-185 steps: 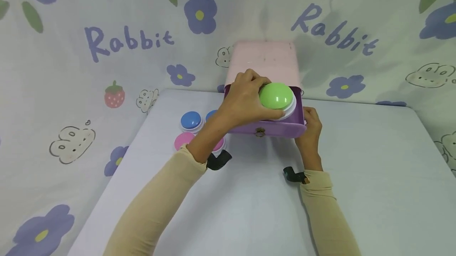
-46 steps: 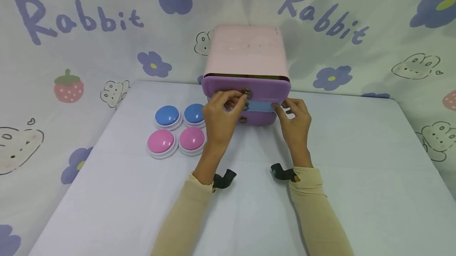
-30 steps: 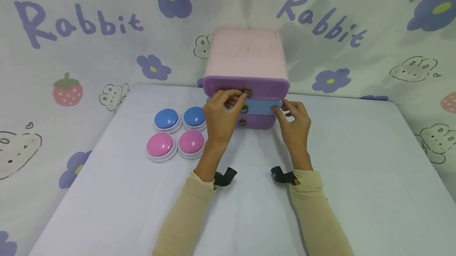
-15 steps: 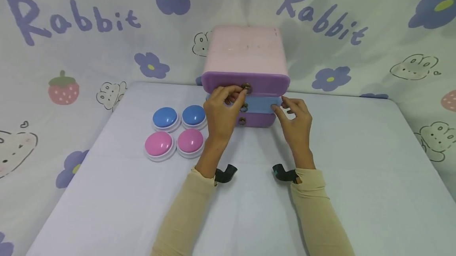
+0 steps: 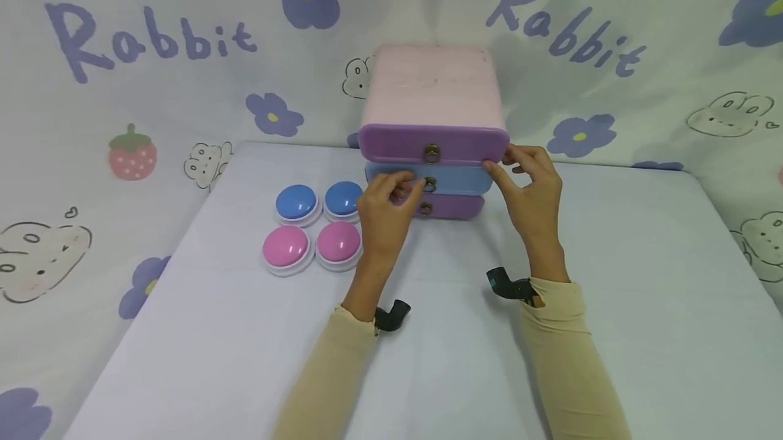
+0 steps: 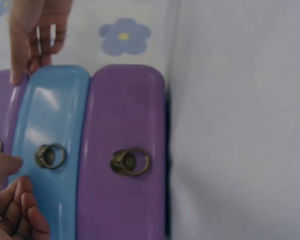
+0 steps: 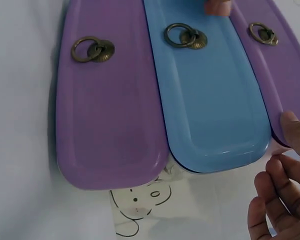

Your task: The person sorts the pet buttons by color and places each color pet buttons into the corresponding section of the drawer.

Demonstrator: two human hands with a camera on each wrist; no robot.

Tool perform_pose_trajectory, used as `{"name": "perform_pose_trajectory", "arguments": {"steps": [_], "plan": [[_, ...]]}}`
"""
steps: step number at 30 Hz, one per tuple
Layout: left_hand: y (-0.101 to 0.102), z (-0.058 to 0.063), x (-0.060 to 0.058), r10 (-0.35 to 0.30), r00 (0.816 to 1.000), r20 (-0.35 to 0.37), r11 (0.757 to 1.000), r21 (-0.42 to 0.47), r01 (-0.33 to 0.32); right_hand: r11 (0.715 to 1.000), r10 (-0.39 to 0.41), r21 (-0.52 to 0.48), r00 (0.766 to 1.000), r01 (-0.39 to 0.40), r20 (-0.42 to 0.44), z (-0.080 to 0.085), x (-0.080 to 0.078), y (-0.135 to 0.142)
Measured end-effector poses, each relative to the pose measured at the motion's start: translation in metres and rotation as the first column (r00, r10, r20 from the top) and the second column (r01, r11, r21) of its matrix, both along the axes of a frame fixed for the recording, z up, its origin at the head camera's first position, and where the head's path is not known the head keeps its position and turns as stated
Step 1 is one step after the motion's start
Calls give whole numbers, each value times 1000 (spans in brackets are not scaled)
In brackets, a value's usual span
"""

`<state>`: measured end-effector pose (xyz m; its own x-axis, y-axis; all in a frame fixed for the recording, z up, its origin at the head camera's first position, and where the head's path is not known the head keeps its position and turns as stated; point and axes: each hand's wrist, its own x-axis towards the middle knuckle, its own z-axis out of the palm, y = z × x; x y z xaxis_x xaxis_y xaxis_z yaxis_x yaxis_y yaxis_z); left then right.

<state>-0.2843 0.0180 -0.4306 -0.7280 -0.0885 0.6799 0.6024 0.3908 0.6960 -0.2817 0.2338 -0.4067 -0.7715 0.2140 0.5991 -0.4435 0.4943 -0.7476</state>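
Observation:
A small pink cabinet has a purple top drawer, a blue middle drawer and a purple bottom drawer, all pushed in. Each front carries a brass ring pull. My left hand hovers at the blue drawer, loosely curled beside its ring, with nothing between thumb and fingers. At the cabinet's right corner, my right hand holds on, its thumb on the top drawer's front edge and its fingers beside the cabinet's side.
Left of the cabinet several dome-topped push buttons stand on white bases: blue ones behind and pink ones in front. The white table ends at a patterned cloth hanging behind.
The green push button held over the pulled-out top drawer is out of sight, and that drawer is pushed in. My left hand has left its ring, dropping lower; my right hand has moved up.

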Motion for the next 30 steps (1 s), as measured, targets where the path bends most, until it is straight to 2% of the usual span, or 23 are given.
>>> {"name": "perform_pose_trajectory", "arguments": {"steps": [6,10,21,30], "plan": [[11,-17,1,19,995,96,998,-65,-12,999,-3,-33,1000,2,-17,-2,0,0],[15,-23,1,3,991,133,999,-35,2,999,-8,-31,1000,7,-9,-4,-1,0],[13,-18,3,-62,984,169,998,44,55,999,-19,-38,1000,18,-5,-2,2,-1],[11,-13,4,-64,974,218,997,64,51,1000,-19,-19,1000,18,-19,-1,1,-2]]}}
